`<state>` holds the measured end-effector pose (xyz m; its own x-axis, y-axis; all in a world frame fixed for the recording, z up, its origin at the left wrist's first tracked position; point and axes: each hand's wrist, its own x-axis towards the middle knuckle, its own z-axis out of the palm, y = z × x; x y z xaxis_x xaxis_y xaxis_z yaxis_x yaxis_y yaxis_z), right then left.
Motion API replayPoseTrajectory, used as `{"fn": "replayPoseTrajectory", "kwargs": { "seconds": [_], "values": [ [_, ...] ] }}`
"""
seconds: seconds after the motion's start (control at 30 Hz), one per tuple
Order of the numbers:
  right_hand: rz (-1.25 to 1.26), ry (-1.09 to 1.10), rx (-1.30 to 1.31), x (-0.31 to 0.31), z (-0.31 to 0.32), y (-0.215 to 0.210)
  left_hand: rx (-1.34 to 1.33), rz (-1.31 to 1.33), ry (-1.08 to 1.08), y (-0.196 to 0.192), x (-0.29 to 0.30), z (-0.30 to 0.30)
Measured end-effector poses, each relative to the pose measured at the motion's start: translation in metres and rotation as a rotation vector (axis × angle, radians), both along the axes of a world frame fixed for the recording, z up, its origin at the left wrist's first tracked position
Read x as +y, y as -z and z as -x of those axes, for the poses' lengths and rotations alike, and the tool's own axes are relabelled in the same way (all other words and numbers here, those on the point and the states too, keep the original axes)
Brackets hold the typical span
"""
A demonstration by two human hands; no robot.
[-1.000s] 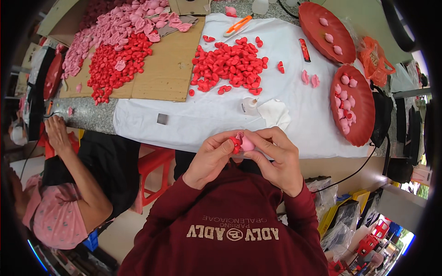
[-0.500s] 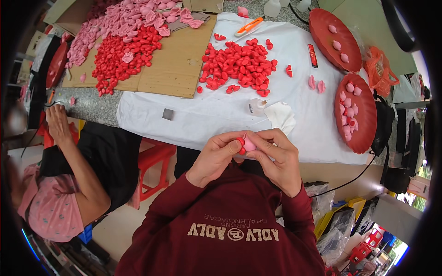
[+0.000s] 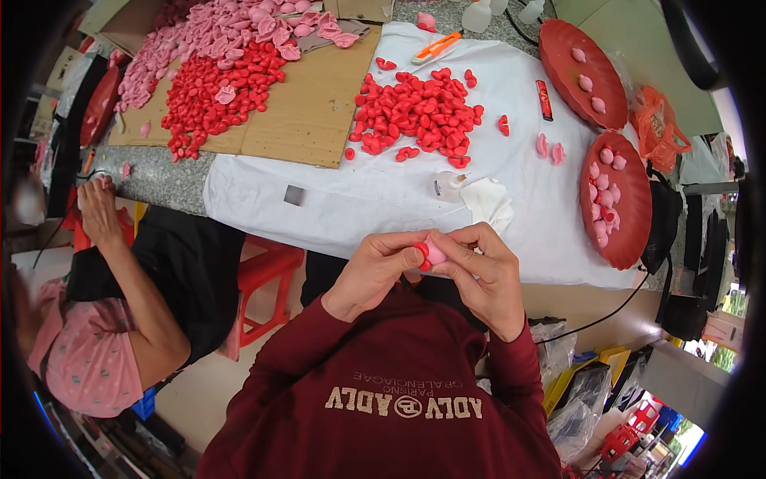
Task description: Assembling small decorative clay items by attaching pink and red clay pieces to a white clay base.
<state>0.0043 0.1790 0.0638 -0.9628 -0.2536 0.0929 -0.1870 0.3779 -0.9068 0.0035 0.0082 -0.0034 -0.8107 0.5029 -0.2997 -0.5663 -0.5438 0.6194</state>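
Note:
My left hand [image 3: 373, 267] pinches a small glossy red piece [image 3: 424, 257] between thumb and fingers. Pressed against it is a rounded pink piece [image 3: 436, 251], gripped by the fingertips of my right hand [image 3: 485, 270]. Both hands meet in front of my body, at the near edge of the white cloth [image 3: 359, 215]. Fingers cover part of both pieces, so how they join is hidden. Beyond my hands lie a small clear bottle with a thin tip [image 3: 448, 185] and a crumpled white cloth [image 3: 488, 203]. Farther back is a pile of red pieces [image 3: 415, 112].
Red plates [image 3: 648, 231] with pink pieces stand at the right. An orange cutter [image 3: 436, 48], a red tube [image 3: 544, 100] and two pink shells [image 3: 550, 149] lie on the cloth. Cardboard [image 3: 307, 132] bears pink and red heaps at the left, near a co-worker's hand [image 3: 99, 214].
My hands stay almost in place, with the pink piece turned slightly between them. The co-worker's hand at the left has shifted a little. The view has moved slightly.

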Motion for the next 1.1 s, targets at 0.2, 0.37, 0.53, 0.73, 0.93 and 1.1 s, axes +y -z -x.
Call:
{"fn": "replayPoseTrajectory", "kwargs": {
  "seconds": [0.2,0.37,0.53,0.73,0.93,1.1],
  "values": [
    [-0.025,-0.081,0.048,0.004,0.004,0.004,-0.007,-0.057,0.022,0.005,-0.001,0.002],
    [-0.099,-0.138,0.119,-0.002,0.004,0.002,-0.075,-0.070,-0.093,0.001,0.004,-0.004],
    [-0.255,-0.021,0.436,-0.010,0.000,0.014,-0.115,-0.102,-0.122,-0.003,0.009,-0.003],
    [-0.230,-0.139,0.496,0.006,0.011,0.008,0.088,0.002,-0.101,-0.018,0.010,0.007],
    [-0.032,-0.086,0.475,0.012,0.006,0.009,0.481,0.134,-0.228,-0.019,0.010,0.007],
    [0.029,-0.110,0.434,0.015,0.010,0.014,0.730,0.140,-0.247,-0.004,0.008,0.014]
  ]
}}
